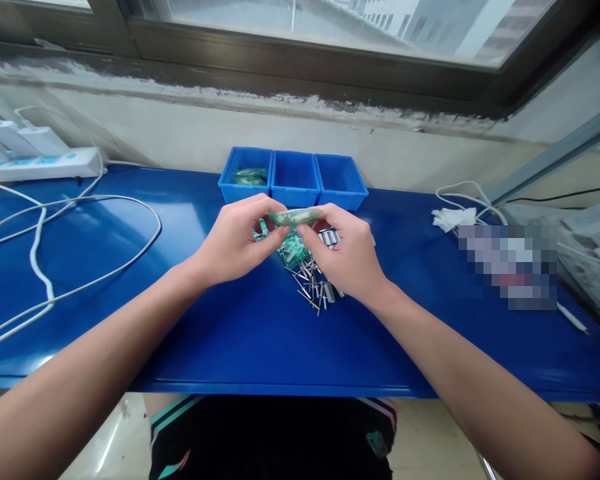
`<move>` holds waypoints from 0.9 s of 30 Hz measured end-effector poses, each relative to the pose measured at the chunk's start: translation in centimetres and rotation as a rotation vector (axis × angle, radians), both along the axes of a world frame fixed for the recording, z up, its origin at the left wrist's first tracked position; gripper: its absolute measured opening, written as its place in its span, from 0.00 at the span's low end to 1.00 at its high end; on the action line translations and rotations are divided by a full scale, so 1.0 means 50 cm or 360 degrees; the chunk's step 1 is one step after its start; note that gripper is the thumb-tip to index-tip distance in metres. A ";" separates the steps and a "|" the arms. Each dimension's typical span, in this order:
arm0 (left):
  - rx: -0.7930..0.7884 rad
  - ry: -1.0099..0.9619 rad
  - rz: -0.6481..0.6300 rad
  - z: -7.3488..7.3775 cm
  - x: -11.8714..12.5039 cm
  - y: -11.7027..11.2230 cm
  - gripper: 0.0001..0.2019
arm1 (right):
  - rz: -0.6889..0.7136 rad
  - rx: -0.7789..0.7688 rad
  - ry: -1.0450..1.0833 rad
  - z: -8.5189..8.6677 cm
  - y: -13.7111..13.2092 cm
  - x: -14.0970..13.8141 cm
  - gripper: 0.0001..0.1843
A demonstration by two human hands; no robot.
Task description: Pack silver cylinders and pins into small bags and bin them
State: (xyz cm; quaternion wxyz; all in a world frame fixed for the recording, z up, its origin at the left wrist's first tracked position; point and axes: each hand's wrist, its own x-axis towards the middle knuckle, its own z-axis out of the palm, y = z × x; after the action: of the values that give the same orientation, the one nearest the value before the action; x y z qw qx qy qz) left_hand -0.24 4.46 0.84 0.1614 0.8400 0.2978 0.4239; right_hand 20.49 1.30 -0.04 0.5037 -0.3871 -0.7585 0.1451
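Between my two hands is a small green translucent packet (296, 217), stretched level above the table. My left hand (243, 237) pinches its left end between thumb and fingers. The right end is pinched the same way by my right hand (347, 250). Below the packet lies a pile of green packets (294, 250), partly hidden by my hands. Thin metal pins (307, 283) and several short metal cylinders (329, 292) spill from the pile toward me. What the held packet contains is too blurred to name.
Three joined blue bins (295, 197) stand at the wall; the left one holds green packets (250, 177). White cables (43, 247) and a power strip (45, 163) lie on the left. At right are a crumpled tissue (454, 219), a blurred-out object (513, 267) and a white pen-like stick (573, 318).
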 end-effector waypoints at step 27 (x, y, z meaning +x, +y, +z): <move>-0.0165 0.0122 -0.0202 0.012 -0.005 -0.012 0.02 | 0.0130 -0.0102 -0.0074 0.004 -0.008 -0.003 0.01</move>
State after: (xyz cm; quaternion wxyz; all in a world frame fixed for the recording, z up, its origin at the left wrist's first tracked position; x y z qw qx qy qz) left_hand -0.47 3.85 1.45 0.2195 0.8634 0.2715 0.3643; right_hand 20.36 0.87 0.16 0.4671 -0.3750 -0.7801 0.1807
